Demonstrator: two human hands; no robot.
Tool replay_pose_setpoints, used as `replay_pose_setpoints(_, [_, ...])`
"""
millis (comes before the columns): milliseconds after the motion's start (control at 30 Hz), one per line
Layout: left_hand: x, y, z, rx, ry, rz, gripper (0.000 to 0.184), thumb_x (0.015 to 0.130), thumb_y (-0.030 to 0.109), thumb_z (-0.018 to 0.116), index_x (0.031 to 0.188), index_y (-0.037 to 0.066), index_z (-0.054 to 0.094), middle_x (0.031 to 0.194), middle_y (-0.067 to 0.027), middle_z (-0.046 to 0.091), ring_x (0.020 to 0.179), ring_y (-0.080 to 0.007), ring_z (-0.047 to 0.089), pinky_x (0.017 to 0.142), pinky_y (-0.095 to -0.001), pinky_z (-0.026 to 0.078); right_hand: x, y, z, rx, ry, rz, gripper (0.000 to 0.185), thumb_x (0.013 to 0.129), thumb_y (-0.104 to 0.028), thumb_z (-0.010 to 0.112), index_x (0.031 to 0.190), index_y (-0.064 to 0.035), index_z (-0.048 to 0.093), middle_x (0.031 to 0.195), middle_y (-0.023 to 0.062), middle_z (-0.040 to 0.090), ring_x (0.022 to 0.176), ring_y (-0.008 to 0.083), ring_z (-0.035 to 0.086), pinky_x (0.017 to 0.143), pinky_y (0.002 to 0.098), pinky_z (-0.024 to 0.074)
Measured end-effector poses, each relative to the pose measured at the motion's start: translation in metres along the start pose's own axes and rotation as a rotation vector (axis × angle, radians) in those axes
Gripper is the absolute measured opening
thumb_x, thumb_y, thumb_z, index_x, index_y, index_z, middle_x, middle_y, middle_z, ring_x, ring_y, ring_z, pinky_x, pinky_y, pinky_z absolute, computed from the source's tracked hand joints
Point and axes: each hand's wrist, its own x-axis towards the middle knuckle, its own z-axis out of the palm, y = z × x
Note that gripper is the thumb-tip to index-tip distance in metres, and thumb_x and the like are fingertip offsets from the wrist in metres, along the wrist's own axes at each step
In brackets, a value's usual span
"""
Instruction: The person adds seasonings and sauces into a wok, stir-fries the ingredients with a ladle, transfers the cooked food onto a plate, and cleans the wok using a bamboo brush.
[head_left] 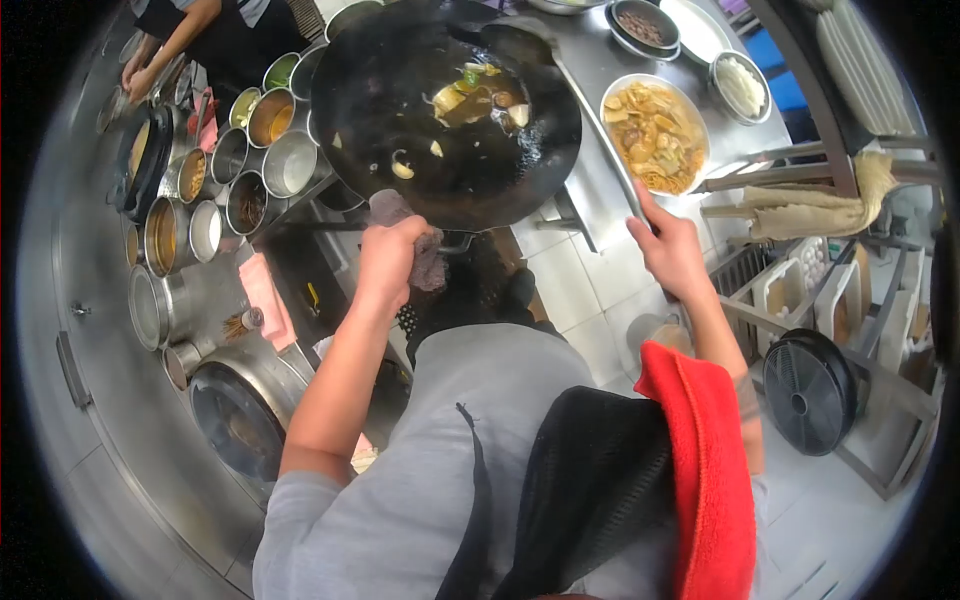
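A large dark wok (380, 100) holds some vegetable pieces in dark sauce (475, 100), with a few bits stuck higher on its wall. My left hand (390, 255) is closed around a greyish-brown cloth (428, 262) at the wok's near rim, by its handle. My right hand (668, 240) grips the end of a long metal ladle handle (592, 115). The ladle's dark bowl (515, 42) rests at the wok's far right side. Right of the wok stands a white bowl (606, 110) filled with noodles and vegetables in sauce.
Metal pots of sauces and ingredients (290, 165) crowd the left counter. Another person's hands (138, 82) are at the far left. Small bowls (740, 88) stand at the back right. A rack with a draped cloth (815, 212) and a round black fan (808, 392) are on the right.
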Motion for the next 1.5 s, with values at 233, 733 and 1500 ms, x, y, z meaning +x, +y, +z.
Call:
replay_pose_setpoints(233, [0.009,0.009,-0.009,0.044,0.021,0.050,0.017,0.080,0.010,0.067,0.073,-0.006,0.067,0.071,-0.0046,0.062,0.062,-0.0131,0.055,0.058,-0.0327,0.044,-0.015,-0.005,0.016,-0.396,-0.038,-0.287,0.054,0.090,-0.011,0.067,0.143,-0.0140,0.058,0.077,0.0187,0.066,0.070,0.0399,0.066,0.065,0.0511,0.0519])
replay_pose_setpoints(733, [0.019,0.019,-0.024,0.130,-0.021,0.001,0.012,0.080,0.007,0.067,0.079,-0.005,0.069,0.075,-0.0041,0.065,0.066,-0.0139,0.059,0.062,-0.0321,0.047,-0.015,-0.008,-0.046,-0.751,-0.134,-0.407,0.062,0.082,-0.004,0.067,0.141,-0.0230,0.062,0.072,0.0088,0.057,0.063,0.0300,0.063,0.058,0.0437,0.0521])
replay_pose_setpoints(1500, [0.007,0.033,-0.003,-0.076,-0.037,-0.046,0.012,0.080,0.007,0.066,0.079,-0.004,0.067,0.075,-0.0064,0.064,0.065,-0.0161,0.061,0.060,-0.0341,0.048,0.015,-0.074,-0.079,0.494,-0.283,0.567,0.056,0.090,-0.002,0.064,0.145,0.0008,0.053,0.065,0.0006,0.055,0.044,0.0071,0.046,0.037,0.0230,0.0334])
